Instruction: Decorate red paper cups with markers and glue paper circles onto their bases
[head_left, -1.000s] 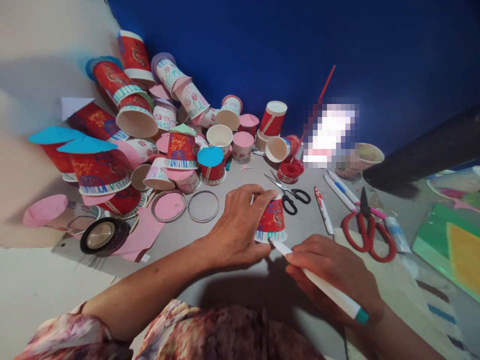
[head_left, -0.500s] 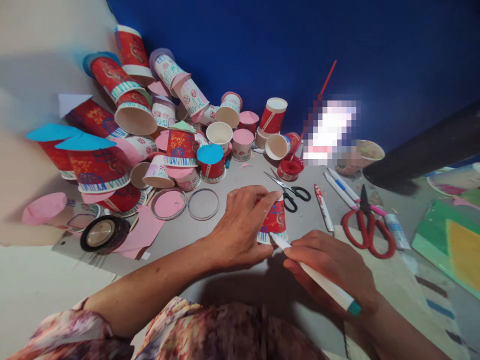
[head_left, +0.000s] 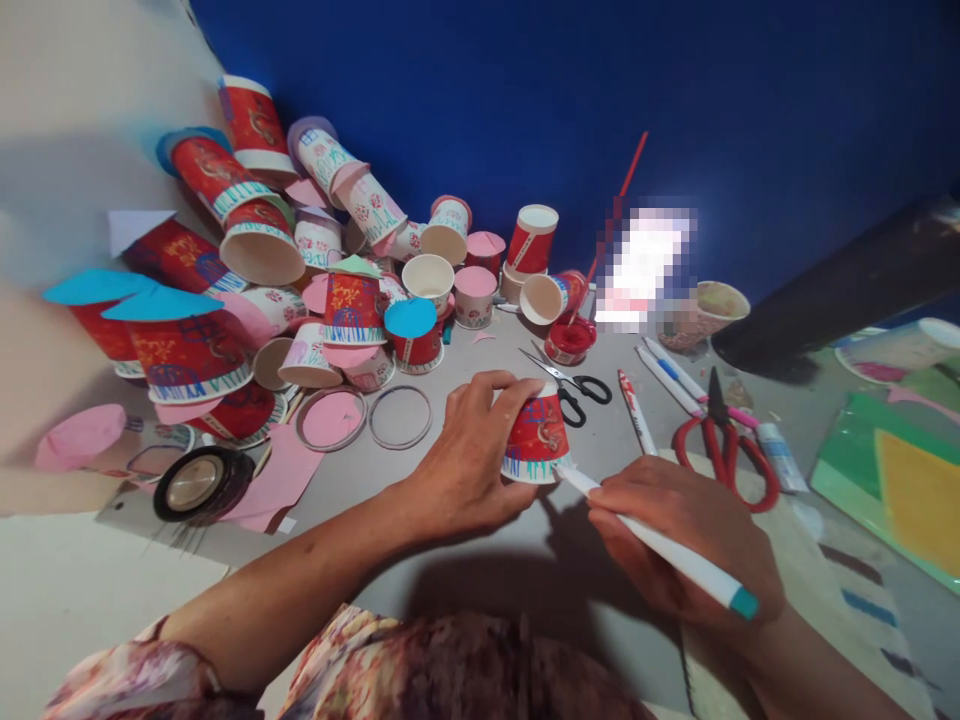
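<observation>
My left hand (head_left: 480, 450) is wrapped round a red paper cup (head_left: 538, 435) that stands upside down on the grey table, its wide rim at the bottom. Blue and teal strokes run along the white band near that rim, and a blue window shape shows higher up. Between the fingers of my right hand (head_left: 667, 520) is a white marker pen (head_left: 682, 550) with a teal end. Its tip meets the cup's lower right edge. Just behind the cup lie black-handled scissors (head_left: 574, 385), partly hidden by it.
Decorated paper cups (head_left: 352, 310) are piled at the back left. Two tape rings (head_left: 401, 417) and pink paper (head_left: 281, 475) lie left of my hand. Red-handled scissors (head_left: 724, 450), several markers (head_left: 636, 410), a glue tube (head_left: 782, 458) and a red paint pot (head_left: 570, 340) sit to the right.
The marker tip has moved right along the cup's rim, and more teal strokes show there. My left hand has turned the cup slightly, uncovering more of it. The view has shifted a little.
</observation>
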